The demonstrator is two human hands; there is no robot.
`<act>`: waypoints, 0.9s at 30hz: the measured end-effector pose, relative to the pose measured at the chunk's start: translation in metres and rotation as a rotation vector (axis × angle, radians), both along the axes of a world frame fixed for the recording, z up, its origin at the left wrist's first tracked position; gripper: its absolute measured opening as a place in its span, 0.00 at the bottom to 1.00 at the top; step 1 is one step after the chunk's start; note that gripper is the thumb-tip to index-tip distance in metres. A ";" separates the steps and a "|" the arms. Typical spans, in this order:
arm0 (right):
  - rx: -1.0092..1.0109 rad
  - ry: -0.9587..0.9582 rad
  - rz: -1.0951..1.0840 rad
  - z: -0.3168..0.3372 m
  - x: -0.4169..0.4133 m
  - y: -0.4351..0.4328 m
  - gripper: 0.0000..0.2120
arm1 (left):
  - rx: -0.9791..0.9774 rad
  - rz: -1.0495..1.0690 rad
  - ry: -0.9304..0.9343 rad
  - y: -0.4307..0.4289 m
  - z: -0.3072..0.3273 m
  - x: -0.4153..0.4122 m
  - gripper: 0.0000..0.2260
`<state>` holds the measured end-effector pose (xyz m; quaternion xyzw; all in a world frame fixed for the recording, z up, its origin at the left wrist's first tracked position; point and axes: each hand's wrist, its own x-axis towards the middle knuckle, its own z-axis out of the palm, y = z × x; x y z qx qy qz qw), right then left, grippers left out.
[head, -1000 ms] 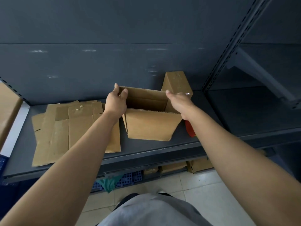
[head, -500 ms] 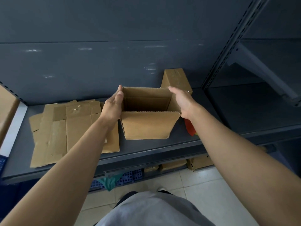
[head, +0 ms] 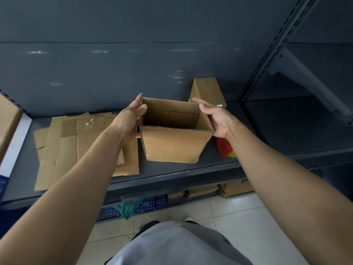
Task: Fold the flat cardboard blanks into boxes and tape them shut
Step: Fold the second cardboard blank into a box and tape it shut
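Observation:
An open cardboard box [head: 172,145] stands squared up on the grey shelf [head: 172,172], its top open and its inside hollow. My left hand [head: 129,121] grips the box's left wall, with a finger hooked over the top edge. My right hand [head: 216,121] presses against the right wall, its fingers nearly straight. A stack of flat cardboard blanks [head: 84,144] lies on the shelf to the left, partly under my left forearm. A closed cardboard box [head: 207,90] stands behind the open one, against the back panel.
A red and yellow object [head: 225,150] lies on the shelf under my right wrist, mostly hidden. More cardboard boxes [head: 236,188], a blue crate [head: 150,204] and a green cloth [head: 127,208] sit below the shelf. A slotted upright post [head: 267,54] bounds the bay on the right.
The box went from a skewed shape to a square one as my hands pushed its side walls. My left hand's finger now hooks over the left edge.

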<state>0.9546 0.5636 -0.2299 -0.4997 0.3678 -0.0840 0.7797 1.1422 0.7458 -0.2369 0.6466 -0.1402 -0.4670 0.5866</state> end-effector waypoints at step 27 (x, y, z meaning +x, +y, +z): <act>0.152 -0.111 0.076 0.003 -0.033 0.010 0.17 | 0.304 -0.168 -0.041 -0.006 0.017 -0.019 0.30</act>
